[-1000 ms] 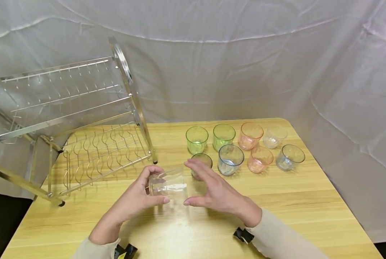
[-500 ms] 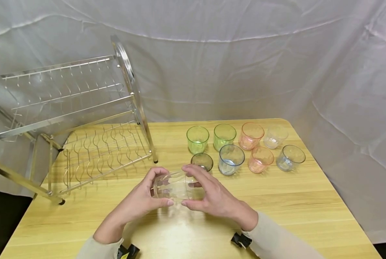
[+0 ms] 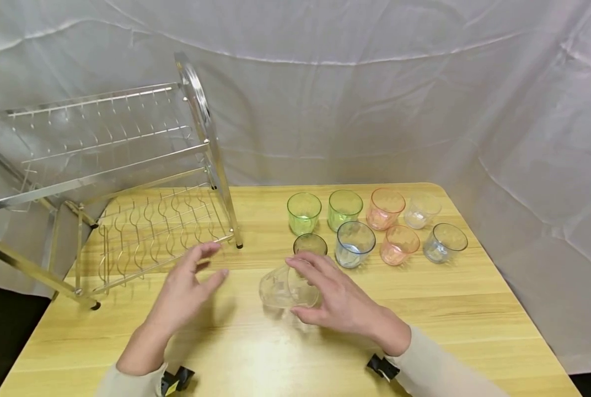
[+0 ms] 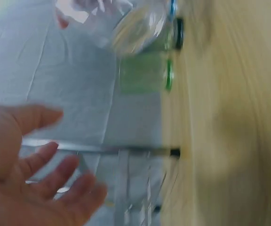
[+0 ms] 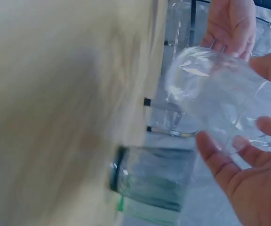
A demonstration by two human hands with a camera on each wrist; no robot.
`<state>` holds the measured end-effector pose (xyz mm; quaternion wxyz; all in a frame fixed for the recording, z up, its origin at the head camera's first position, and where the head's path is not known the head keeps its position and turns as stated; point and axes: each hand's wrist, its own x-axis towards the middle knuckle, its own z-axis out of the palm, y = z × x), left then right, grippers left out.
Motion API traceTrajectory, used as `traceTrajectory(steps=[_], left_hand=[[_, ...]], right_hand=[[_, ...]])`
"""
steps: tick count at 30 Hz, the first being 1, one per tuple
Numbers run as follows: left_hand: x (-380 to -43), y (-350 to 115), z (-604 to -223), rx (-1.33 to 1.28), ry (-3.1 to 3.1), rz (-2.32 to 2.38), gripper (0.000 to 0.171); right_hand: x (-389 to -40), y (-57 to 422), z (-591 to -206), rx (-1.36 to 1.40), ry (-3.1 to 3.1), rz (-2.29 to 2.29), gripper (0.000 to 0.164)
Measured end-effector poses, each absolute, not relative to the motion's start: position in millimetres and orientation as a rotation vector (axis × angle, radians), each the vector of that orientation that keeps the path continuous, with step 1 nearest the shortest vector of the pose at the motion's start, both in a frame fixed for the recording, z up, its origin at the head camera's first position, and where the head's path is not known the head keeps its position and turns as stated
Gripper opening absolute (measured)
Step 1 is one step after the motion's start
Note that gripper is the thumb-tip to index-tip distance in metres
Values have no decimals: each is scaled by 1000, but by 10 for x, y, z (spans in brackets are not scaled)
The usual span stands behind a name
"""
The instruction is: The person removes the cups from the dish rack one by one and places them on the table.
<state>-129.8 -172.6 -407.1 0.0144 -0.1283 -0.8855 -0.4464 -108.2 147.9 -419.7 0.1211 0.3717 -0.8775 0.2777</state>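
Note:
A clear glass (image 3: 277,286) lies sideways in the air above the table, one end towards the left. My right hand (image 3: 346,300) grips its right end, thumb on the near side and fingers on the far side. In the right wrist view, the fingers curve round the same clear glass (image 5: 211,89). My left hand (image 3: 183,292) is apart from it to the left, fingers spread and holding nothing, near the front of the dish rack (image 3: 161,267). A dark grey glass (image 3: 310,242) stands just behind the right hand, partly hidden by it.
Behind and right of the hands stand two green glasses (image 3: 304,212), blue-rimmed glass (image 3: 355,245), pink glasses (image 3: 399,245), a clear glass (image 3: 422,209) and a grey-blue glass (image 3: 444,242). The two-tier metal rack fills the table's left side. A grey cloth (image 3: 325,121) hangs behind.
Both hands were at the clear glass half a second ago. My left hand has let go and moved left. My right hand has the glass, which has shifted right and tilted.

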Motion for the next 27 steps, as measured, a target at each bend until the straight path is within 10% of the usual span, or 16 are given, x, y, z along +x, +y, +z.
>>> traceTrajectory(steps=[27], left_hand=[[-1444, -1954, -4235, -227, -2981, -833, 69]], right_hand=[[-1029, 1611, -4085, 891, -2962, 381, 96]])
